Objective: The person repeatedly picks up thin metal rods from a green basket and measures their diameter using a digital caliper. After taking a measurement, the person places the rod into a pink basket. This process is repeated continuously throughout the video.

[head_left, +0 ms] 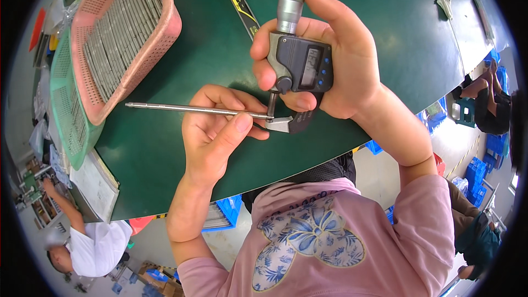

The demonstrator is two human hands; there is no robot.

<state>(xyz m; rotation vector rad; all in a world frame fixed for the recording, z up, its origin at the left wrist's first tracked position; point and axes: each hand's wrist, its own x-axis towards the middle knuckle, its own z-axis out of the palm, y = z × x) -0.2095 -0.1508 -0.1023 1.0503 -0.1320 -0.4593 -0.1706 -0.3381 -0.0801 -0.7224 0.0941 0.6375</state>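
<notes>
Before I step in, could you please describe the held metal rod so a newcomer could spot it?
Find the green table, then the left hand above it. Pinched there is a slim silver rod, its right end at the micrometer. Unlike the rods packed in the pink basket, it is held singly.

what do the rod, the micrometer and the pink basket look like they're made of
Rod: metal, perhaps steel; smooth, silvery, with bright highlights. Micrometer: dark matte casing around the display, probably plastic; barrel shiny silver, so likely metal. Pink basket: probably moulded plastic, smooth-looking, evenly coloured with a perforated wall.
</notes>
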